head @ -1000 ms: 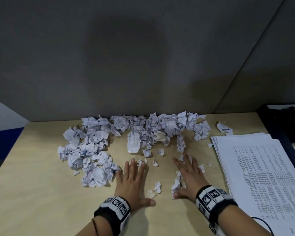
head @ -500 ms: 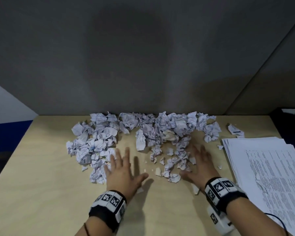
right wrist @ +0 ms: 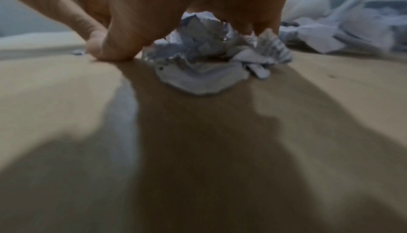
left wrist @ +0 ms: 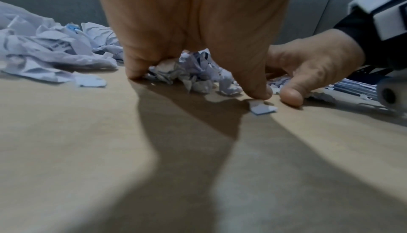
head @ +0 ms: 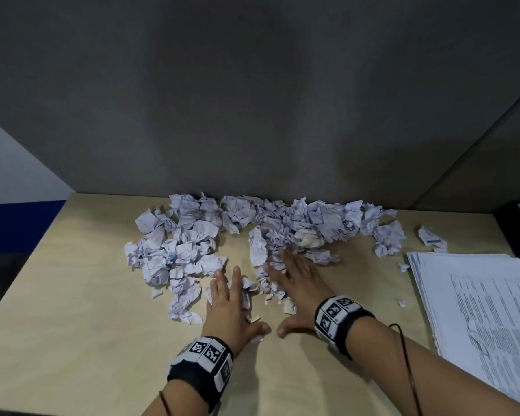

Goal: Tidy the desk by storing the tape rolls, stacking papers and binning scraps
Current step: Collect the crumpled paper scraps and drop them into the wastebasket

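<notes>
A pale wooden desk (head: pixel 72 340) runs up to a grey partition wall (head: pixel 252 100), and along the foot of that wall lies a wide drift of crumpled paper scraps (head: pixel 282 226) — white, with printed lines on many of them. The left hand (head: pixel 227 307) lies flat, palm down, fingers straight and together, on the near edge of the drift; small scraps (left wrist: pixel 198 74) are bunched under its palm and beside its thumb. The right hand (head: pixel 297 283) is likewise spread flat just beside it, fingers reaching into the pile, with a wad of scraps (right wrist: pixel 204 59) under the palm (neither hand curls round anything). The two thumbs nearly meet on the bare wood. To the right, apart from the scraps, sits a stack of printed papers (head: pixel 478 295). Both wrists wear black bands with checkered markers — the right wrist band (head: pixel 336 313) trails a thin cable.
</notes>
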The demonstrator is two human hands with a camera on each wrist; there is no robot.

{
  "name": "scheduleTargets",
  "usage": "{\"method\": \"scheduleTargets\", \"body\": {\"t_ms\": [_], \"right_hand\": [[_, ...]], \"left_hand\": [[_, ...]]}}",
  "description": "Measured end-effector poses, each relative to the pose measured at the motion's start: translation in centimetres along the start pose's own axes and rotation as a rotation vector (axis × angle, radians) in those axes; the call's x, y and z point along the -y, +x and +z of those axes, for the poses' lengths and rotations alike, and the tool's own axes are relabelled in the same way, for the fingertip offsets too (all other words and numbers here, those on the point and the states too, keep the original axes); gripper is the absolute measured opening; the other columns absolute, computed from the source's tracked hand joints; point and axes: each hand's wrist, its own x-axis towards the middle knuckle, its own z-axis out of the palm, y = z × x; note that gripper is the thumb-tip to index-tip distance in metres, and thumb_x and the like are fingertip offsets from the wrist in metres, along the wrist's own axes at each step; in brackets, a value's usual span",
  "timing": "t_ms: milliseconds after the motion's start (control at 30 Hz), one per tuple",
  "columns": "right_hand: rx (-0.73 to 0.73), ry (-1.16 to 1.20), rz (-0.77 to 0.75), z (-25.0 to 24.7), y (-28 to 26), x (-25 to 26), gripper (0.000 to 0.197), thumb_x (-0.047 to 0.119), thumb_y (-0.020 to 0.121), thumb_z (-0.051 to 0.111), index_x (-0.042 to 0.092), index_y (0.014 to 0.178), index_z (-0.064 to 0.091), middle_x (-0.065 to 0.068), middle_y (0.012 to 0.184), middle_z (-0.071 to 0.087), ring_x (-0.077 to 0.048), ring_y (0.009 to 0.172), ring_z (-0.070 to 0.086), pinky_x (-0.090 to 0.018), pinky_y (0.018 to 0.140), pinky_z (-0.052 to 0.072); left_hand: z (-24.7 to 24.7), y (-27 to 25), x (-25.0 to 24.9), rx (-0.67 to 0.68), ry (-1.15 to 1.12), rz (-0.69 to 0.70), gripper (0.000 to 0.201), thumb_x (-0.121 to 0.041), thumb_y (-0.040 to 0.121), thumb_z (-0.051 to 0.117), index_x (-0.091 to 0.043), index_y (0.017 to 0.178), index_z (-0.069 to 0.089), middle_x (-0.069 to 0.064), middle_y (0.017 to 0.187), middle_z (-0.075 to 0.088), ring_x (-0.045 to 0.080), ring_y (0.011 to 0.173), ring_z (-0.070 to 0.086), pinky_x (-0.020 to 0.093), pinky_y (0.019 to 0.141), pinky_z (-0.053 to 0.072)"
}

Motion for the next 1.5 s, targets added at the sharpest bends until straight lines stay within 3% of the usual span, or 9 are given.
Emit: {"method": "scheduleTargets", "body": {"t_ms": [300, 467, 633, 767, 867, 933, 1033, 1267, 1500], "right_hand": [[0.096, -0.121, -0.132, -2.6, 3.2, 1.7, 0.082, 0.059, 0.081, 0.057, 0.044, 0.145, 0.008, -0.006, 0.156, 0.007, -0.03, 0.141, 0.012, -0.051, 0.11, 0.026], [0.032, -0.156, -0.168, -2.3, 4.5, 2.6, 0.043, 0.044, 0.092, 0.049, 0.021, 0.127, 0.039, -0.014, 0.135, 0.033, -0.034, 0.12, 0.038, -0.043, 0.089, 0.043], [-0.011, -0.029, -0.177, -3.0, 4.1, 1.4, 0.025, 0.029, 0.095, 0.048, 0.014, 0.116, 0.049, -0.011, 0.116, 0.05, -0.031, 0.097, 0.057, -0.033, 0.073, 0.043], [-0.005, -0.066, -0.137, -3.4, 1.4, -1.2, 0.025, 0.026, 0.097, 0.04, 0.017, 0.119, 0.045, -0.011, 0.114, 0.045, -0.03, 0.093, 0.053, -0.035, 0.069, 0.044], [0.086, -0.066, -0.075, -2.4, -0.9, -2.1, 0.052, 0.053, 0.093, 0.036, 0.025, 0.136, 0.032, -0.01, 0.132, 0.034, -0.03, 0.115, 0.043, -0.036, 0.082, 0.042], [0.101, -0.069, -0.052, -1.5, -1.7, -2.1, 0.081, 0.075, 0.078, 0.033, 0.031, 0.145, 0.019, -0.009, 0.145, 0.024, -0.031, 0.126, 0.034, -0.041, 0.095, 0.041], [0.119, -0.146, -0.069, -0.5, -1.7, -1.3, 0.096, 0.083, 0.065, 0.033, 0.036, 0.146, 0.009, -0.009, 0.152, 0.014, -0.033, 0.129, 0.028, -0.045, 0.101, 0.036], [0.051, -0.21, -0.131, -0.9, 0.3, 0.0, 0.046, 0.054, 0.094, 0.037, 0.025, 0.129, 0.033, -0.014, 0.131, 0.033, -0.035, 0.107, 0.043, -0.042, 0.079, 0.046], [0.1, -0.275, -0.108, -2.1, 1.7, 1.6, 0.023, 0.02, 0.093, 0.048, 0.012, 0.113, 0.043, -0.017, 0.107, 0.048, -0.036, 0.076, 0.059, -0.034, 0.052, 0.035]], "left_hand": [[-1.2, 0.2, 0.6, 0.06, -0.077, 0.054, 0.112, -0.05, 0.078, 0.069, -0.03, 0.149, -0.015, 0.009, 0.157, -0.02, 0.028, 0.146, -0.012, 0.04, 0.117, 0.011], [-1.3, 0.5, 1.0, 0.062, -0.097, 0.056, 0.091, -0.047, 0.087, 0.059, -0.035, 0.15, -0.006, 0.008, 0.159, -0.014, 0.026, 0.147, -0.008, 0.04, 0.116, 0.017], [-1.5, 0.6, 1.1, 0.071, -0.127, 0.06, 0.08, -0.044, 0.092, 0.053, -0.035, 0.15, -0.001, 0.008, 0.159, -0.009, 0.027, 0.147, -0.005, 0.039, 0.116, 0.017], [-1.1, 0.7, 1.2, 0.063, -0.103, 0.054, 0.075, -0.042, 0.095, 0.048, -0.038, 0.149, -0.003, 0.007, 0.159, -0.009, 0.026, 0.147, -0.006, 0.04, 0.116, 0.017], [-0.9, 0.7, 0.8, 0.076, -0.09, 0.035, 0.075, -0.045, 0.094, 0.047, -0.039, 0.149, -0.004, 0.008, 0.159, -0.011, 0.026, 0.146, -0.009, 0.045, 0.118, 0.015], [-0.7, 0.8, 0.6, 0.083, -0.082, 0.03, 0.074, -0.047, 0.095, 0.044, -0.039, 0.149, -0.005, 0.008, 0.158, -0.013, 0.026, 0.146, -0.011, 0.048, 0.118, 0.013], [-0.6, 0.9, 0.5, 0.092, -0.078, 0.025, 0.073, -0.048, 0.095, 0.043, -0.04, 0.148, -0.005, 0.008, 0.158, -0.014, 0.026, 0.146, -0.012, 0.05, 0.118, 0.013], [-0.5, 1.1, 0.7, 0.083, -0.066, 0.034, 0.072, -0.046, 0.095, 0.044, -0.04, 0.149, -0.003, 0.007, 0.159, -0.011, 0.025, 0.146, -0.011, 0.049, 0.117, 0.016], [-0.3, 1.5, 0.8, 0.041, 0.003, 0.045, 0.068, -0.042, 0.092, 0.051, -0.04, 0.147, 0.011, 0.008, 0.158, 0.002, 0.026, 0.146, 0.002, 0.046, 0.11, 0.032]]}}
